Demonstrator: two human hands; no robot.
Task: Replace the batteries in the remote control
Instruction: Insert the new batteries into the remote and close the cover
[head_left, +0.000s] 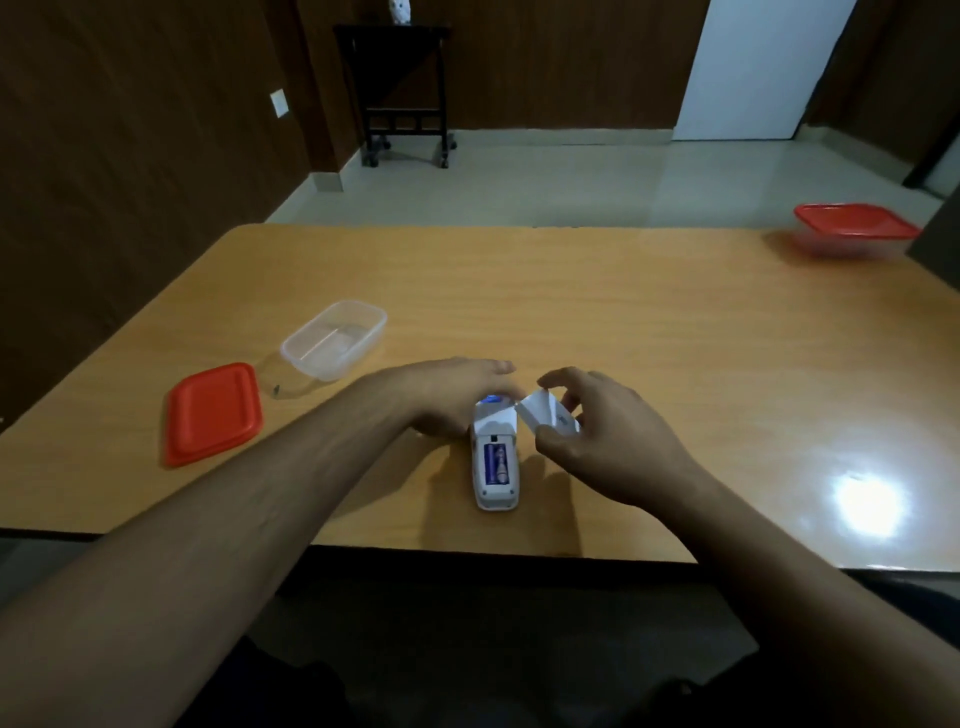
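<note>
A white remote control (494, 488) lies face down near the table's front edge, its battery bay uncovered. Two batteries (495, 462) sit side by side in the bay, one blue, one paler. My left hand (457, 395) lies over the remote's far end and steadies it, fingers fairly straight. Just right of the remote, my right hand (608, 441) pinches the white battery cover (545, 415) between thumb and fingers, lifted off and tilted.
A clear plastic box (335, 338) stands open at the left, its red lid (213, 413) flat beside it. Another red-lidded box (852, 228) sits at the far right corner. The wooden table (623, 312) shows a bright glare at the right.
</note>
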